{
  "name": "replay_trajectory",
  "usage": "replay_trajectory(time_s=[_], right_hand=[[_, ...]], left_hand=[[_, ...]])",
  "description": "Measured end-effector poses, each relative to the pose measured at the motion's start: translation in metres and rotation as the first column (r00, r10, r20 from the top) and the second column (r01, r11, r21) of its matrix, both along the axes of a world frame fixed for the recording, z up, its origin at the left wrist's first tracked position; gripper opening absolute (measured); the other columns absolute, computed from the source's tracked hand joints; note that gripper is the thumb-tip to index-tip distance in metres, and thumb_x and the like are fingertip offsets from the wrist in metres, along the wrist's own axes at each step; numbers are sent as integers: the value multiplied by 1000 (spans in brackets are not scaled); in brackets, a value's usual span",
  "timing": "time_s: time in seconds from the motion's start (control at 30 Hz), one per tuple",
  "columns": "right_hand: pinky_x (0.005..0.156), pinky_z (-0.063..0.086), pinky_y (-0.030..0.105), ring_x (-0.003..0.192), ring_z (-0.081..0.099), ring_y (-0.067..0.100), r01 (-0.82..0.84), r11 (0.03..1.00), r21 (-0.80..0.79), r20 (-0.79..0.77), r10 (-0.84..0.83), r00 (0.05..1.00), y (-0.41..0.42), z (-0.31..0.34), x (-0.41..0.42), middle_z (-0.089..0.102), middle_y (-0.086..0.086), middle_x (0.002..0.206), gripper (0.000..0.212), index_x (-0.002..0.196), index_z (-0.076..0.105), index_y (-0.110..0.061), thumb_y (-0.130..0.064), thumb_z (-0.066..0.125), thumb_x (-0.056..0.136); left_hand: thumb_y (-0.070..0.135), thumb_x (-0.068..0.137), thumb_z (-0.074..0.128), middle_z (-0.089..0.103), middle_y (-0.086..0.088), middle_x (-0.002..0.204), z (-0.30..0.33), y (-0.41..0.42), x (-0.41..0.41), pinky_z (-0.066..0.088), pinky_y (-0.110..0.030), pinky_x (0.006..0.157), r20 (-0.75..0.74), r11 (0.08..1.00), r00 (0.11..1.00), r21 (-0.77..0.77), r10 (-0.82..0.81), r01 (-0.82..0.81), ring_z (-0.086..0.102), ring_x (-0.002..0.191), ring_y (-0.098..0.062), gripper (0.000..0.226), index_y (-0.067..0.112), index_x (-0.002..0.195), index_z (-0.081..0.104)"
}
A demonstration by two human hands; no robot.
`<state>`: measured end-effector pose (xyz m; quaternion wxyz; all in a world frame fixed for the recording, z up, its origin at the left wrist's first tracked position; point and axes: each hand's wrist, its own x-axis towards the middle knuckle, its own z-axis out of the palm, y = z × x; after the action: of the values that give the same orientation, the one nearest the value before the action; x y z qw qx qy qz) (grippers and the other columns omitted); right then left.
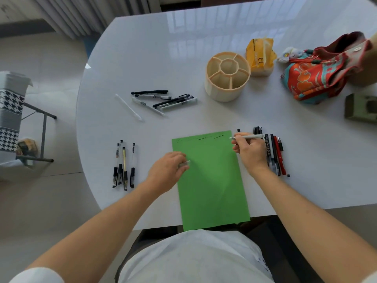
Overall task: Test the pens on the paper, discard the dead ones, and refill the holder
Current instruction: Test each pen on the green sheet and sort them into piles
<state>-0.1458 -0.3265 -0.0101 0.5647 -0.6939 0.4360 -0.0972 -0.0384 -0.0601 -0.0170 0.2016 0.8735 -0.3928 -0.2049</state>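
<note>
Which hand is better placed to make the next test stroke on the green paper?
Right hand: it holds the white pen with its tip at the green paper edge. Left hand holds only a cap.

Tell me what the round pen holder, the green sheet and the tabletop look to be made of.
Pen holder: likely matte plastic, cream with thin moulded dividers; possibly 3D-printed, too blurred to say. Green sheet: paper or thin card, flat, matte, with dark pen strokes near its top edge. Table: a hard, glossy white surface that mirrors the window; it could be glass, stone or lacquer.
</note>
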Motion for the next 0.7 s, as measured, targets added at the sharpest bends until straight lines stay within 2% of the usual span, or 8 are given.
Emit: replay_trajectory(time_s=[0.07, 0.17, 0.23, 0.3, 0.43, 0.6, 0.7], right_hand=[[65, 63, 42, 64, 71, 14, -45, 995, -94, -20, 43, 999, 2, 0, 6, 75, 0, 77, 13, 86, 69, -29, -22, 62, 94], [56, 62, 33, 63, 72, 16, -122, 971, -204, -63, 111, 992, 4, 1, 10, 73, -1, 77, 13, 83, 62, -29, -21, 61, 93], [55, 61, 35, 64, 72, 18, -170, 955, -242, -103, 149, 983, 3, 0, 12, 72, 0, 76, 10, 85, 62, -26, -22, 62, 94], [57, 62, 39, 66, 73, 21, -192, 949, -249, -121, 166, 979, 1, -2, 13, 72, 2, 78, 7, 88, 64, -23, -21, 62, 95], [57, 63, 40, 65, 72, 20, -202, 946, -255, -132, 173, 976, -4, -6, 15, 71, 2, 79, 14, 85, 59, -31, -24, 61, 97], [53, 62, 46, 57, 71, 16, -92, 973, -211, -85, 75, 994, -11, -10, 19, 72, 4, 80, 11, 88, 59, -30, -27, 60, 98], [52, 62, 43, 56, 70, 16, -43, 981, -188, -48, 35, 998, -11, -10, 15, 73, 5, 82, 5, 93, 62, -24, -27, 61, 98]], left_hand=[[40, 98, 55, 61, 1, 136, -3, -6, -4, 42, -32, 104, 13, 996, 996, 18, -83, 82, 53, 129, -17, 23, 20, 103, 66], [38, 99, 55, 54, -4, 145, -6, -8, -7, 35, -34, 113, 5, 988, 990, 59, -141, 141, 46, 137, -21, 22, 19, 101, 66], [38, 98, 56, 50, -4, 148, -7, -7, -7, 31, -34, 116, -4, 987, 990, 74, -141, 141, 43, 139, -22, 23, 19, 103, 67], [38, 98, 56, 49, -2, 149, -7, -6, -7, 29, -33, 116, 0, 989, 991, 69, -135, 135, 42, 140, -20, 25, 19, 107, 69], [41, 98, 54, 49, 0, 149, -5, -7, -7, 26, -28, 113, 2, 989, 992, 69, -128, 128, 44, 138, -17, 26, 21, 107, 69], [41, 99, 53, 50, 0, 149, -3, -7, -5, 26, -28, 115, -12, 989, 992, 76, -129, 129, 43, 139, -16, 27, 20, 102, 69], [41, 99, 53, 50, 0, 148, -2, -7, -5, 27, -28, 115, -17, 989, 992, 75, -125, 126, 43, 139, -15, 25, 20, 99, 68]])
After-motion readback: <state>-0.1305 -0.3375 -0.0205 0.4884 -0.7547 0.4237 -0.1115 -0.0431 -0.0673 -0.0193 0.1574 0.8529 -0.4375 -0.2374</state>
